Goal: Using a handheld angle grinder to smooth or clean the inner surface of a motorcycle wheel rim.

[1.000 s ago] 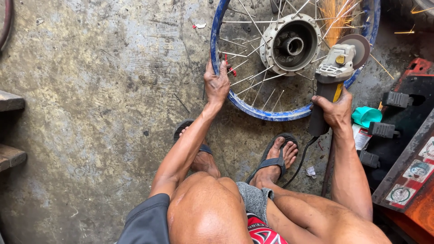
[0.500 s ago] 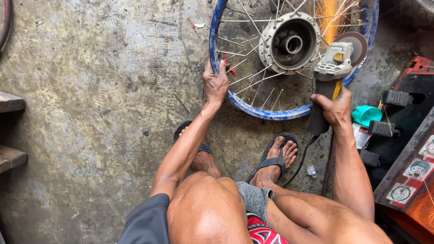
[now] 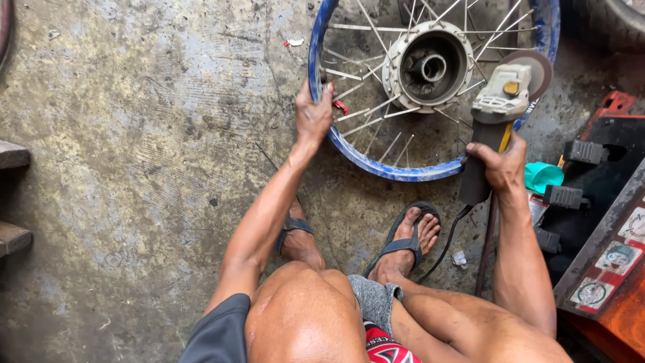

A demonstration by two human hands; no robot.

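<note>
Squatting over a stained, scuffed concrete floor (image 3: 148,168), you look down past your bare knees to where its grey-brown surface fills nearly everything left of your fingers. Two worn wooden step edges (image 3: 13,195) jut in at the far left, well apart from either hand.

Beyond your fingertips lies a spoked motorcycle wheel with a blue rim (image 3: 376,165), flat on the concrete, its pale metal hub (image 3: 430,67) sitting past and between your two hands. Your left hand (image 3: 313,115) clamps the near-left arc of that rim, fingers curled over the blue edge and pressed close together, thumb on the near side.

Right of your right-hand fingers, a stack of dark and red machine parts (image 3: 598,202) crowds the frame edge, with a small teal cap (image 3: 541,176) just beside your knuckles.

Your right hand (image 3: 500,165) is wrapped around the black body of an angle grinder (image 3: 494,117), fingers closed tight about the handle. Its grey head and round disc (image 3: 531,64) reach beyond your fingers, over the right side of the rim among the spokes. A black cord (image 3: 447,238) trails from the grinder back toward you, passing your sandalled right foot (image 3: 406,245).

A scrap of red and white litter (image 3: 293,42) lies on the floor beyond your left fingers.
</note>
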